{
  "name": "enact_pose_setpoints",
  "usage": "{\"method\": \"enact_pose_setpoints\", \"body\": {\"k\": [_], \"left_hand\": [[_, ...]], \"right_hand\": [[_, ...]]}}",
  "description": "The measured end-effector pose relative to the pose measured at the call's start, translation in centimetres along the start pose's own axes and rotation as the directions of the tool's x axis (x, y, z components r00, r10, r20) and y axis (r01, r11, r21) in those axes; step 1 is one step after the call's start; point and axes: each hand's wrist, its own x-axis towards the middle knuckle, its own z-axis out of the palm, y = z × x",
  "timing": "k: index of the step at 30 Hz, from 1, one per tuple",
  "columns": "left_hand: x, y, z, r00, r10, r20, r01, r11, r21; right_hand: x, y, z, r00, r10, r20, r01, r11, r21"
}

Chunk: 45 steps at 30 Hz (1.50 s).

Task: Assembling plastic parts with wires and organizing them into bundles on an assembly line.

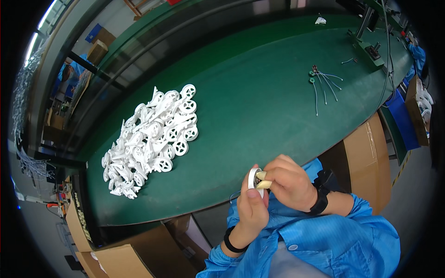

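The fingers (pixel 262 180) of the right hand (pixel 289 183), two of them capped in pale finger cots, pinch at the middle of a small white wheel (pixel 253 178), likely so that its centre can be worked while the rim stays free. The left hand (pixel 252 206) is clenched around the same wheel from below, thumb pressed up against its edge, which steadies it close to the body just off the near edge of the desk (pixel 259 111). Both wrists wear dark bands over blue sleeves. Further out on the green desk lies a heap of white wheel parts (pixel 150 139), within reach to the left; well apart, to the right, a few thin wires with green ends (pixel 324 81). Cardboard boxes (pixel 368 153) stand below the desk edge.
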Motion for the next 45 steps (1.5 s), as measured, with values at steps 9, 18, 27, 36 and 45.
{"method": "enact_pose_setpoints", "body": {"k": [9,18,27,36,45], "left_hand": [[0.2,-0.2,0.0,0.978,0.206,-0.015,-0.184,0.900,0.394],[0.8,-1.4,0.1,0.984,0.138,-0.108,-0.111,0.967,0.229],[1.5,1.9,-1.0,0.906,-0.416,0.083,0.407,0.797,-0.447],[0.5,0.6,0.0,0.982,-0.191,-0.007,0.182,0.947,-0.266],[0.3,-0.6,0.3,0.996,0.045,-0.073,-0.049,0.998,-0.047]], "right_hand": [[0.0,0.7,0.8,0.998,0.060,-0.006,-0.059,0.991,0.120],[-0.5,0.9,1.9,0.982,0.184,-0.036,-0.175,0.969,0.173],[0.8,0.1,-0.3,0.976,0.152,0.155,-0.173,0.976,0.129],[0.9,-0.3,-0.7,0.983,0.062,0.172,-0.055,0.998,-0.044],[0.3,-1.8,-0.1,0.952,0.288,0.102,-0.301,0.938,0.170]]}}
